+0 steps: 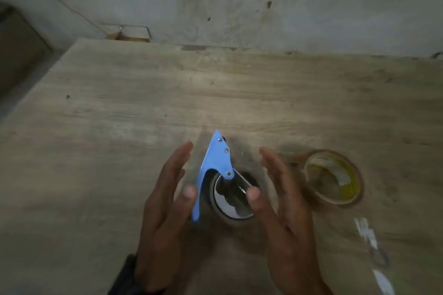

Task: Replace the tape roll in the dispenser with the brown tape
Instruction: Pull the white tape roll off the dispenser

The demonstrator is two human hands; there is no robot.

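Open hands flank a blue dispenser (217, 167) standing on the table (119, 108).

Left hand (165, 201) and right hand (280, 201), fingers spread, grip nothing; the loaded roll (231, 199) seems brown, and the upright dispenser could topple if nudged.

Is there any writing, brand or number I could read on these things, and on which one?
None can be read.
Second tape roll: yellow and white marks inside its core, too blurred to tell if they are words.
Table: white patches at its right edge, blurred.
Blue dispenser: no print visible.
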